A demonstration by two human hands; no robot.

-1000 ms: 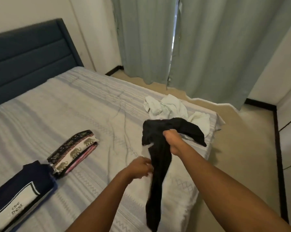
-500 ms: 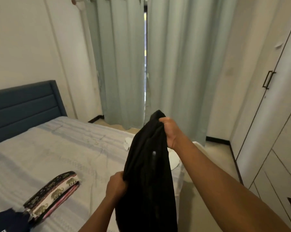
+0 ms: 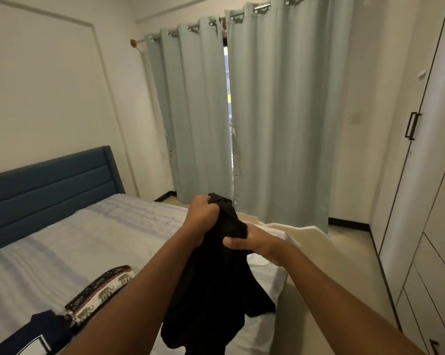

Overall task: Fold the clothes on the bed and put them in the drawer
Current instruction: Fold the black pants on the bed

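The black garment (image 3: 216,290) hangs in mid-air at the centre of the frame, over the near corner of the bed (image 3: 88,239), its long axis running straight down from a bunched top to loose ends near the bottom edge. The left hand (image 3: 202,219) has the topmost bunch, fingers curled tight round the cloth. The right hand (image 3: 252,243), just below it and to the right, pinches a fold between thumb and fingers, so each grip is closed on fabric and the two sit almost together. All the cloth lies below both grips (which part of the garment each one has, I cannot tell), so I'd judge the hands must draw apart along one edge to open it out before any fold. The bare stretch of mattress lies to the left, on the left hand's side. At lower left rest a folded elephant-print piece (image 3: 101,290) and a folded navy garment (image 3: 44,329). The drawers (image 3: 434,290) stand at the right edge.
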